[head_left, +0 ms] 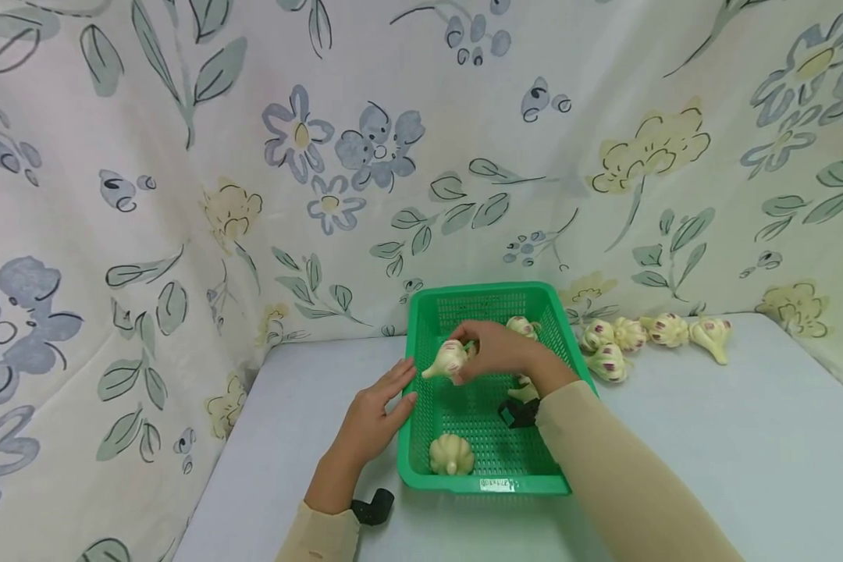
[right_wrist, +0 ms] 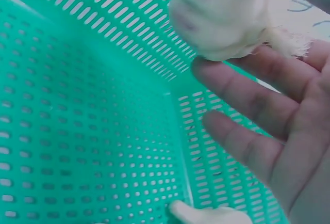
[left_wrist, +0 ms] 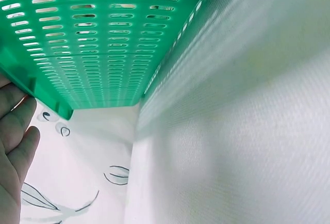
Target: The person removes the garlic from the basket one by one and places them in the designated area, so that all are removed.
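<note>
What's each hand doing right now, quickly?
Left hand: open, fingertips touching the rim of the green basket.
Right hand: closed, holding a garlic bulb over the basket.

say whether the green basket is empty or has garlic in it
Not empty: the green basket has one garlic bulb near its front edge and others toward the right, with bare floor between.

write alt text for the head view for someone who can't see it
A person's right hand holds a garlic bulb over a green basket containing other bulbs, while the left hand touches the basket's left side. More garlic lies on the white table to the right, before a floral cloth.
</note>
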The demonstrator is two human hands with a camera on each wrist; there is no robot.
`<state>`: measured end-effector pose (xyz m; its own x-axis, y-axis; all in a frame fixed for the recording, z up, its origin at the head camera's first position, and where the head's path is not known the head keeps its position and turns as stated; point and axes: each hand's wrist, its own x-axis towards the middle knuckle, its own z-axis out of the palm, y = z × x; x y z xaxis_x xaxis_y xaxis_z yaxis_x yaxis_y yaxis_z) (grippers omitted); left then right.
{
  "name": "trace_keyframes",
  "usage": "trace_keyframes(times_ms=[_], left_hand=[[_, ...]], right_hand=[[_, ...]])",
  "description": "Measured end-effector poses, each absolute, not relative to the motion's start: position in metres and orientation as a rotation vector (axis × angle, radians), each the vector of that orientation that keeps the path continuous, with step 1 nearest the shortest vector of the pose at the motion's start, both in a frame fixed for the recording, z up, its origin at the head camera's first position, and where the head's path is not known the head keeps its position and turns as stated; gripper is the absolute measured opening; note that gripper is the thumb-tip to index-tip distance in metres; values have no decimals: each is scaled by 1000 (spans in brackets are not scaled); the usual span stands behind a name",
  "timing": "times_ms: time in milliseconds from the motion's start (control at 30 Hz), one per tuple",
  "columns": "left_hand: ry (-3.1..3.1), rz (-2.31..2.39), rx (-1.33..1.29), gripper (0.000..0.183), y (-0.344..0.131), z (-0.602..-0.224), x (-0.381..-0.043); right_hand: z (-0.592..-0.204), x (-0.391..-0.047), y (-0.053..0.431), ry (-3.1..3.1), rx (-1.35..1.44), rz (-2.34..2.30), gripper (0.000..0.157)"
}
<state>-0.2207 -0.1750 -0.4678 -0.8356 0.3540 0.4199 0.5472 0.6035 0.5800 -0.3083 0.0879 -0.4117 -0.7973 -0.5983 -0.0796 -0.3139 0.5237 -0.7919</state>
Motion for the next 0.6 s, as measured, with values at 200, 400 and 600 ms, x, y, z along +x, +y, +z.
trace_keyframes(times_ms=[200,400,600], left_hand=[[-2578,-1054,-733,46,-175,-468,-221],[-2574,-1053,-733,46,-175,-468,-222],[-2573,-1059,-729,45,-175,-468,-222]], right_hand=[[-404,-306,89,2444,-753,-1284,59],[-400,-304,88,2465,-765,-1331,66],[-400,-303,88,2496,-742,-1345,66]])
